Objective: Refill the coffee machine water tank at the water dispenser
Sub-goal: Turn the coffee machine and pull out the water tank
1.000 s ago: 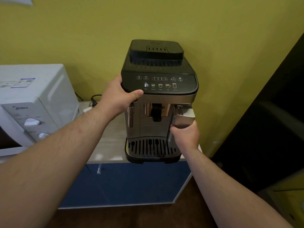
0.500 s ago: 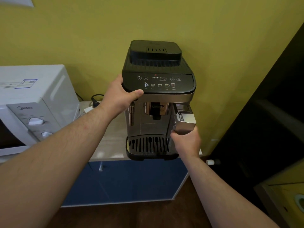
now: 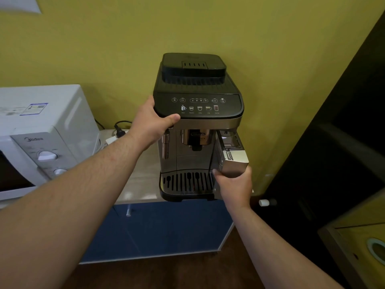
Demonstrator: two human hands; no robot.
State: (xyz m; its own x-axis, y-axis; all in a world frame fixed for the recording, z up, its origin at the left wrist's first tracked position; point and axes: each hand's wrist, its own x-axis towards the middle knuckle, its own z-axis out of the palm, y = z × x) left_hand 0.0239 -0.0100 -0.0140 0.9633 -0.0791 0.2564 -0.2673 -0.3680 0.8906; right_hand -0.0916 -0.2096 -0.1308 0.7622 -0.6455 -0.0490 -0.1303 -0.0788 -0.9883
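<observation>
A black and silver coffee machine [image 3: 198,105] stands on a pale counter [image 3: 141,180] against the yellow wall. My left hand [image 3: 152,124] grips its top left corner, thumb along the front edge. The water tank [image 3: 234,163], with a silver front panel, sticks out forward from the machine's right side. My right hand [image 3: 234,186] is shut on the tank's lower front, fingers wrapped around its left edge. The tank's open top shows dark plastic inside; no water dispenser is in view.
A white microwave [image 3: 41,134] sits left of the machine. A plug and cable [image 3: 120,130] lie behind it. Blue cabinet doors [image 3: 158,228] are below the counter. A dark cabinet [image 3: 337,153] stands at right, with a wooden surface [image 3: 358,243] at lower right.
The tank has slid further forward out of the machine's right side with my right hand on it. My left hand stays on the machine's corner.
</observation>
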